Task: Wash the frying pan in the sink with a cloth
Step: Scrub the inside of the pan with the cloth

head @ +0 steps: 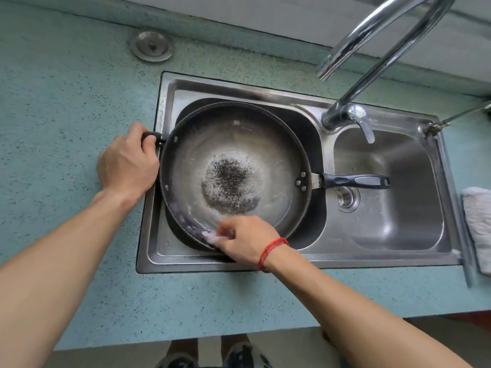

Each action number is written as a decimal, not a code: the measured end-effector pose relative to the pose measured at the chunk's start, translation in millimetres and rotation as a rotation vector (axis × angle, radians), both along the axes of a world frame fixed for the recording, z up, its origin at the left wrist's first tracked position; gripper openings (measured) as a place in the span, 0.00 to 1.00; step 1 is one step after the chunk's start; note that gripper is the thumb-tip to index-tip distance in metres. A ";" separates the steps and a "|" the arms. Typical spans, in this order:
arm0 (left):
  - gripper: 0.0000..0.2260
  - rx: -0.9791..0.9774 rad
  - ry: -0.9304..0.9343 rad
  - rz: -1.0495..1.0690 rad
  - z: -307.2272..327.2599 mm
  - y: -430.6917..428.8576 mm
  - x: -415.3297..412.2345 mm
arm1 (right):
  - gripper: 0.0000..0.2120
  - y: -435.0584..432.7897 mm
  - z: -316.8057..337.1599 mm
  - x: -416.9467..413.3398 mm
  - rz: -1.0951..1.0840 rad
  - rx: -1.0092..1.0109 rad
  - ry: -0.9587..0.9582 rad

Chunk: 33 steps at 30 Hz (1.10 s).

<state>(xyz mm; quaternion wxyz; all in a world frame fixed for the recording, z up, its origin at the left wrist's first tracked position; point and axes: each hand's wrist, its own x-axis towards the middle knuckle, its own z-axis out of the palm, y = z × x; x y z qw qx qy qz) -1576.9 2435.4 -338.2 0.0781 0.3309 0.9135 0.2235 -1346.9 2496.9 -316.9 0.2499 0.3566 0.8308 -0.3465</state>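
A large dark frying pan (239, 139) lies in the left basin of a steel double sink (385, 257), its long black handle pointing right over the other basin. Foamy water with dark specks pools at the pan's centre. My left hand (127, 163) grips the small loop handle on the pan's left rim. My right hand (247, 240), with a red string at the wrist, presses a small white soapy cloth (212, 236) against the pan's near rim. Most of the cloth is hidden under my fingers.
A chrome gooseneck tap (372, 43) arches over the sink from the back right; no water runs from it. A steel drain strainer (152, 45) lies on the speckled teal counter (66, 88) at the back. A white towel (478, 224) lies right of the sink.
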 end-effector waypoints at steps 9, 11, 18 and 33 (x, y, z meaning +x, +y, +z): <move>0.10 -0.028 -0.008 -0.040 2.7 -1.0 -3.9 | 0.18 60.3 8.9 40.3 0.200 0.370 -0.253; 0.09 -0.024 -0.008 -0.044 2.8 -0.7 -5.0 | 0.14 74.9 5.9 42.6 0.243 0.464 -0.232; 0.08 -0.013 0.002 -0.061 4.5 -1.1 -5.5 | 0.08 137.9 -7.2 40.4 0.248 0.780 0.039; 0.09 -0.010 -0.002 -0.019 -0.3 -0.5 -5.7 | 0.02 180.7 -9.3 -2.9 0.284 1.031 0.122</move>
